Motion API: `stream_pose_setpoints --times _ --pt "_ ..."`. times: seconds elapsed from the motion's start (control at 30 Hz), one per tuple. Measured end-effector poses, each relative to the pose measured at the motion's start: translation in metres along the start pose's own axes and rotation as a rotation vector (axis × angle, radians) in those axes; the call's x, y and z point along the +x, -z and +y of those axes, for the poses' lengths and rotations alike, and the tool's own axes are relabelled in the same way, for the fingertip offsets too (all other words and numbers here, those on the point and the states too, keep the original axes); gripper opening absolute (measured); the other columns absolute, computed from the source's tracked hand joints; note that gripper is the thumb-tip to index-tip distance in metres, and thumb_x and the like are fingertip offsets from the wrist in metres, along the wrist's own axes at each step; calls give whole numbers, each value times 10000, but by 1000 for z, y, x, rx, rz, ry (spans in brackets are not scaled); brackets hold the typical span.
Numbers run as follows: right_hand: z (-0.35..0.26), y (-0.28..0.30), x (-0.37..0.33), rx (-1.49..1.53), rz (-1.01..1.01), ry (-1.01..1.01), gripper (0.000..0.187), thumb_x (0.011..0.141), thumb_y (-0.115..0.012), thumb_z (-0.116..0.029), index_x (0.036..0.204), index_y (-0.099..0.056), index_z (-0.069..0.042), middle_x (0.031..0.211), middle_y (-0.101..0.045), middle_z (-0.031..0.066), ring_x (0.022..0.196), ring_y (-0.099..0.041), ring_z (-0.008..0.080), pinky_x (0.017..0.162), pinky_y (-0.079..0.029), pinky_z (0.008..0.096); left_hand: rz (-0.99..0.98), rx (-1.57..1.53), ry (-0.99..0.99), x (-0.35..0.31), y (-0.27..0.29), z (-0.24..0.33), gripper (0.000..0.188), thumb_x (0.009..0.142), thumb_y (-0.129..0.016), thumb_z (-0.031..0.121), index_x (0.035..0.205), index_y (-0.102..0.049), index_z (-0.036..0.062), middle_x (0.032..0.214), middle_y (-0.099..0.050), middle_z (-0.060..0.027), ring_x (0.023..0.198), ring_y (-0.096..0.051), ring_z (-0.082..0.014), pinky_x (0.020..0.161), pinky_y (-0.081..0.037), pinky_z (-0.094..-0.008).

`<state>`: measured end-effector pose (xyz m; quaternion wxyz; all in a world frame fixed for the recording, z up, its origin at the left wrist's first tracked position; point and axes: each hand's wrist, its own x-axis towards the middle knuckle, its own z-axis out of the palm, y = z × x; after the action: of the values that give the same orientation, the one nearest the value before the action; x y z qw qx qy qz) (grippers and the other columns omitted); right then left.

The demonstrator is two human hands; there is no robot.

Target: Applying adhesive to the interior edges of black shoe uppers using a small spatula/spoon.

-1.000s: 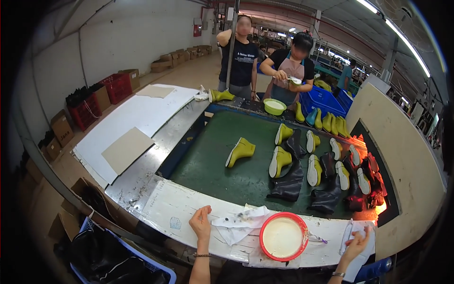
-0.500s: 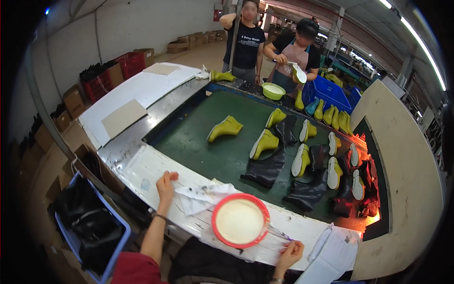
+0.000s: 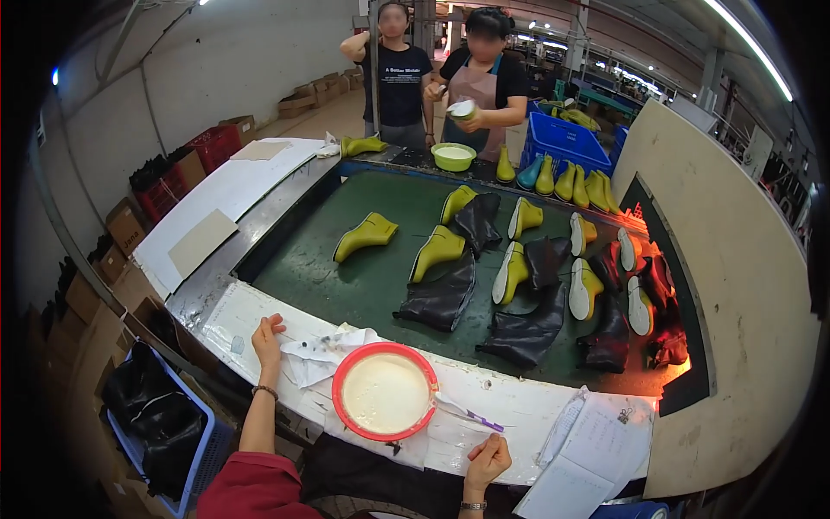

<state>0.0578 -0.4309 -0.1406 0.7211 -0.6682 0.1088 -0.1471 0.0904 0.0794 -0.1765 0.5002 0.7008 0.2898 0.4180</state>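
Note:
My left hand [image 3: 267, 340] is raised over the white board, fingers loosely curled and holding nothing I can see. Beside it lies a crumpled, stained white cloth [image 3: 318, 357]. A red bowl [image 3: 341, 408] of cream-coloured liquid stands in front of me. Against its right rim rests a slim brush [image 3: 471, 416] with a white and purple handle, bristle end toward the bowl. My right hand [image 3: 487, 461] hovers just below the handle's end, apart from it, thumb and fingers pinched together with nothing visible in them.
A green conveyor belt [image 3: 303, 268] carries yellow-green shoe bottoms [image 3: 367, 236] and black boot uppers [image 3: 439, 294] toward a glowing heater opening [image 3: 679, 381]. An open notebook [image 3: 596, 454] lies at right. A blue crate [image 3: 203, 463] of black uppers stands at lower left. Two people stand across; one holds a shoe [image 3: 462, 111].
My view has shifted, so the scene sits further left. My right hand has come away from the brush handle. The person opposite has lowered the shoe and turned it.

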Motion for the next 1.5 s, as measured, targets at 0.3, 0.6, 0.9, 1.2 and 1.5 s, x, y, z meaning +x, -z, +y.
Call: stream_pose_setpoints --times 0.3,0.6,0.9,1.2,1.5 --pt "23 -1 3 -258 6 251 476 1030 -597 -120 590 -454 -8 571 -476 7 551 -383 79 516 -286 304 62 -41 -46 -11 28 -5 517 1134 -354 321 1404 -579 -58 1153 -743 -210 892 -739 -194 967 -495 -340" --pt "-37 -52 81 -253 60 395 544 1069 -566 -206 577 -413 -32 510 -403 -10 507 -348 72 500 -259 295 11 7 -13 -25 61 25 403 1108 -469 234 1358 -638 -34 1094 -763 -168 752 -741 -172 700 -555 -280" --pt "27 -34 145 -181 -21 285 571 1082 -574 -276 577 -402 -75 501 -362 -33 479 -327 55 463 -223 279 -81 -144 -17 -13 36 14 253 1031 -615 134 1133 -754 -51 973 -763 -131 724 -708 -156 647 -552 -264" --pt "26 -42 149 -138 -52 207 529 1067 -603 -248 600 -423 -78 523 -410 -23 479 -389 53 453 -281 258 -33 -9 9 -9 35 -1 378 1039 -615 205 795 -757 -47 741 -741 -108 657 -672 -136 615 -514 -284" --pt "42 -34 157 -189 9 261 291 1023 -674 -179 775 -552 -87 659 -508 -69 526 -344 4 475 -252 206 12 -140 80 -10 26 25 471 1133 -384 278 1012 -712 -37 833 -740 -115 633 -667 -142 601 -509 -263"
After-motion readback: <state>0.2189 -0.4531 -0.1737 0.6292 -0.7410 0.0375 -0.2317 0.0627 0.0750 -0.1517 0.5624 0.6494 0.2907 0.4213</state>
